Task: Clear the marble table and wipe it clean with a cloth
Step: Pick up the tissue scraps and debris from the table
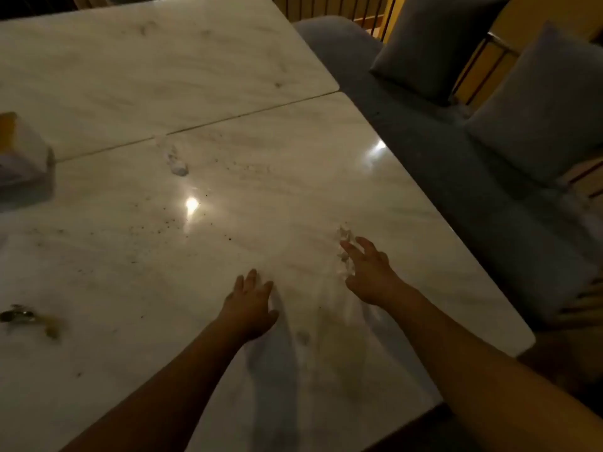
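Fingers [370,246] of the right hand [368,272] are spread, nothing gripped, beside a crumpled wrapper [345,235] near the right edge of the marble table [293,190], the left hand [251,301] held open; the wrapper could be knocked off by a hasty grab.

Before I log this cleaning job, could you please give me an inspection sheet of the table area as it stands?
Surface: marble table, two slabs with a seam, speckled with dark crumbs.
Job's things: no cloth seen.
Clutter: crumpled white scrap; clear wrapper by the right hand; box at the left edge; small shiny object beside a brown smear.
Grippers: left hand open, on the table; right hand open, fingers spread.
Cables: nothing seen.
Surroundings: grey bench with cushions.
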